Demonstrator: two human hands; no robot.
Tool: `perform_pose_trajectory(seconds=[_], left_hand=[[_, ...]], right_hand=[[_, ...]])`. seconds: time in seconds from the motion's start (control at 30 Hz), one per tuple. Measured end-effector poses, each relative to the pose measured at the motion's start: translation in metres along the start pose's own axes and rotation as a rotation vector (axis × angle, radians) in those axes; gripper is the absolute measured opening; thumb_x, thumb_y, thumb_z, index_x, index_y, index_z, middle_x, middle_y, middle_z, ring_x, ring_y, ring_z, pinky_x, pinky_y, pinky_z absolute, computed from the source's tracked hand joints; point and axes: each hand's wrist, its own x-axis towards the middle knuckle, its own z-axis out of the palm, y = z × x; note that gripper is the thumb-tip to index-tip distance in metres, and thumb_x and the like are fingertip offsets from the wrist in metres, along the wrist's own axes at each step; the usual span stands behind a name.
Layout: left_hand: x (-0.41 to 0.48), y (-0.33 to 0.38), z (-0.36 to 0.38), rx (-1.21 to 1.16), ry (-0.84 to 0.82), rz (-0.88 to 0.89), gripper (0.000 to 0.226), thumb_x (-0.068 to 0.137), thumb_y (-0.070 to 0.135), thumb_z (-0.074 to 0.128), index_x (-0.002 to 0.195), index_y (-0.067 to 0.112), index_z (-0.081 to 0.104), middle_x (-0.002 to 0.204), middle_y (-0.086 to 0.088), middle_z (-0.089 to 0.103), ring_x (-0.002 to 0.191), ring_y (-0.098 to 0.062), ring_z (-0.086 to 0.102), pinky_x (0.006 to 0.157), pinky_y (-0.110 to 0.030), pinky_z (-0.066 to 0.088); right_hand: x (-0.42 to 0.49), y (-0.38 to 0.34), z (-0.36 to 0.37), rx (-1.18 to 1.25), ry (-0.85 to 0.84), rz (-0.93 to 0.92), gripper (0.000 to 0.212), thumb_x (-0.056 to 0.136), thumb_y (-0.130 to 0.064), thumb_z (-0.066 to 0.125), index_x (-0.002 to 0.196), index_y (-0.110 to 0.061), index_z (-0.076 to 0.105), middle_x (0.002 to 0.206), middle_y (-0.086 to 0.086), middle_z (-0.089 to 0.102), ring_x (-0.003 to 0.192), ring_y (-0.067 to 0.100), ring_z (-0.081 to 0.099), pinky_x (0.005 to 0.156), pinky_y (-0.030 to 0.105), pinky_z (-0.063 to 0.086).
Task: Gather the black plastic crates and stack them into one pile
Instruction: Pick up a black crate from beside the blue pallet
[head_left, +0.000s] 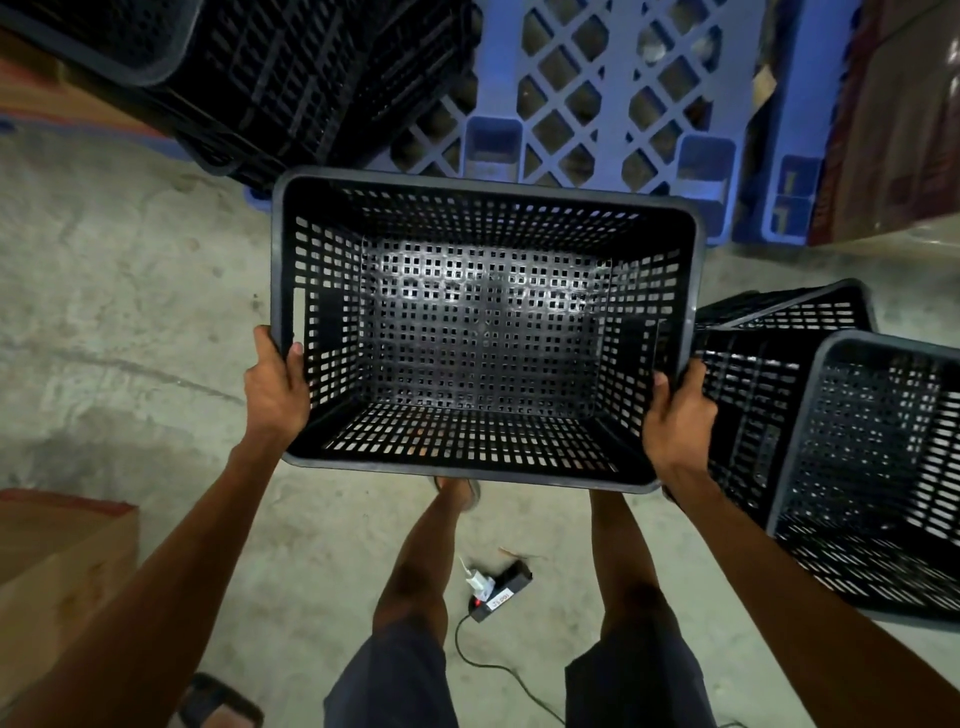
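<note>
I hold an empty black perforated crate (483, 332) in front of me above the concrete floor, its opening facing up. My left hand (275, 387) grips its left rim and my right hand (678, 415) grips its right rim. To the right, two more black crates stand on the floor: a near one (878, 467) tilted toward me, and one behind it (779, 322). At the top left, a leaning pile of black crates (270, 78) rests partly on the blue pallet.
A blue plastic pallet (613, 93) lies ahead. Cardboard boxes sit at the lower left (57, 566) and the upper right (904, 130). A black power strip (501, 590) with a plugged charger and cable lies on the floor between my legs.
</note>
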Motion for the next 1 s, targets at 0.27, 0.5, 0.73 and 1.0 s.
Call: perform_pose_trajectory(seconds=[0.27, 0.5, 0.73, 1.0], left_hand=[[-0.003, 0.0, 0.003, -0.02, 0.047, -0.017, 0.038, 0.106, 0.032, 0.034, 0.12, -0.002, 0.041, 0.09, -0.013, 0.057, 0.072, -0.026, 0.053, 0.047, -0.017, 0.04], [-0.007, 0.005, 0.011, -0.029, 0.095, 0.004, 0.04, 0.106, 0.031, 0.034, 0.119, -0.004, 0.044, 0.085, -0.013, 0.056, 0.069, -0.028, 0.052, 0.06, -0.034, 0.037], [0.0, 0.003, 0.013, 0.021, 0.095, 0.059, 0.035, 0.104, 0.03, 0.039, 0.126, 0.003, 0.039, 0.101, -0.022, 0.065, 0.079, -0.035, 0.061, 0.069, -0.045, 0.051], [0.013, -0.001, 0.01, 0.386, 0.106, 0.451, 0.076, 0.096, 0.014, 0.051, 0.157, 0.007, 0.004, 0.166, -0.012, 0.003, 0.155, -0.026, 0.005, 0.123, -0.048, 0.02]], right_hand=[[0.001, 0.001, 0.003, -0.033, 0.02, 0.023, 0.025, 0.1, -0.016, 0.046, 0.116, 0.003, 0.046, 0.074, 0.016, 0.058, 0.065, 0.039, 0.063, 0.057, 0.035, 0.046], [-0.002, 0.008, 0.001, -0.016, 0.05, 0.045, 0.024, 0.1, -0.015, 0.046, 0.111, 0.005, 0.047, 0.073, 0.018, 0.057, 0.064, 0.042, 0.062, 0.057, 0.033, 0.04], [0.007, 0.019, -0.002, 0.003, -0.117, 0.031, 0.033, 0.102, -0.022, 0.04, 0.129, -0.005, 0.033, 0.108, 0.024, 0.063, 0.09, 0.043, 0.066, 0.067, 0.037, 0.05], [0.029, 0.013, -0.005, -0.289, -0.053, -0.39, 0.064, 0.1, -0.013, 0.038, 0.156, -0.013, 0.008, 0.163, 0.017, -0.01, 0.147, 0.035, 0.021, 0.103, 0.048, 0.046]])
